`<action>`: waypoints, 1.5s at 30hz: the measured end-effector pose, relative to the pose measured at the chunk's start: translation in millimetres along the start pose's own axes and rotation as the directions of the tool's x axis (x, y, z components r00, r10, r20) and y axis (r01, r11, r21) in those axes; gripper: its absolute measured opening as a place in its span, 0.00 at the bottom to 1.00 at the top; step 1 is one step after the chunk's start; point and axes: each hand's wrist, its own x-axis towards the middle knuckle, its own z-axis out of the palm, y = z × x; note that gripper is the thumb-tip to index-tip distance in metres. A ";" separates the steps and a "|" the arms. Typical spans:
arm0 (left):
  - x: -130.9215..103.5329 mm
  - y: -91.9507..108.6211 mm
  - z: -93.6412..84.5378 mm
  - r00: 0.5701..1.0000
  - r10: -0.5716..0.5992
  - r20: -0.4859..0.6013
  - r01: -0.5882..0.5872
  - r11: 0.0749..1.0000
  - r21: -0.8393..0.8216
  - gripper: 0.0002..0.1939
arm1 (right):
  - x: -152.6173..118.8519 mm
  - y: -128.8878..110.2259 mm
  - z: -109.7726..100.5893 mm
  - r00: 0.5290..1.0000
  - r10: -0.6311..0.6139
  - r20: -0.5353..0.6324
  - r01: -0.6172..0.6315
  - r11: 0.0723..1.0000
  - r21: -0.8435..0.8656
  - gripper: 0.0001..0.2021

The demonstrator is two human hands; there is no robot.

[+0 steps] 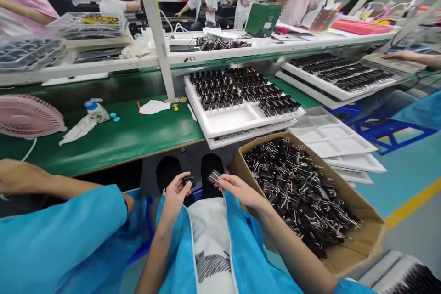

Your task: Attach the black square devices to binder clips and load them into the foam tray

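hands meet low at the near middle, above a lap in a blue apron. left hand (pixel 175 193) pinches a small black binder clip (pixel 189 181) between thumb and fingertips, closed snugly on it. right hand (pixel 237 189) holds a second clip (pixel 213 176) at its fingertips, gripped tight, just beside the first clip but apart from it. to the right of the right forearm, touching the lap side, sits a cardboard box (pixel 361 239) heaped with loose black clips and their wire handles. farther off, on the edge of the green bench (pixel 120 138), a white tray (pixel 237 119) carries rows of clips in its far compartments while the near compartments are bare. more white trays (pixel 330 135) are stacked to the right of it. at the far left of the bench lies a pink fan (pixel 27 117), and a co-worker's blue sleeve (pixel 62 234) fills the near left.
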 end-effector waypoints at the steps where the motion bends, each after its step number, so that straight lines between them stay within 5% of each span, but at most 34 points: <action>1: -2.5 1.4 -1.4 1.000 0.005 -0.008 -0.005 1.000 -0.022 0.28 | 4.7 4.0 11.2 1.000 -0.026 0.000 0.026 0.998 0.050 0.22; 6: -11.5 6.4 -7.6 0.999 -0.029 0.019 0.032 0.979 -0.200 0.25 | 13.3 24.0 45.0 0.976 -0.054 -0.209 0.147 0.877 0.458 0.25; 10: -11.7 6.7 -6.2 0.994 -0.107 0.034 0.112 0.934 -0.338 0.26 | 12.3 41.5 59.0 0.965 -0.003 -0.262 0.159 0.802 0.576 0.24; 18: 0.8 1.6 4.1 0.978 -0.190 0.089 0.210 0.899 -0.385 0.23 | 7.7 50.2 65.9 0.936 -0.126 -0.330 0.245 0.905 0.348 0.25; 36: 31.1 -7.6 12.5 0.969 -0.247 -0.025 0.241 0.961 -0.139 0.26 | 29.6 40.8 53.8 0.951 -0.054 -0.305 0.072 0.996 0.048 0.23; 40: 40.3 -8.1 8.2 0.971 -0.238 -0.003 0.236 0.964 -0.123 0.29 | 17.1 18.9 25.7 0.919 -0.124 -0.375 0.072 0.986 -0.150 0.18; 43: 50.2 -4.0 2.5 0.969 -0.244 0.050 0.249 0.952 -0.177 0.31 | 0.3 11.4 -31.0 0.738 -0.203 -0.643 -0.055 0.932 -0.358 0.14; 45: 57.5 0.8 0.4 0.958 -0.278 0.072 0.287 0.937 -0.200 0.31 | -8.4 14.9 -75.9 0.676 -0.224 -0.702 -0.284 0.800 -0.528 0.13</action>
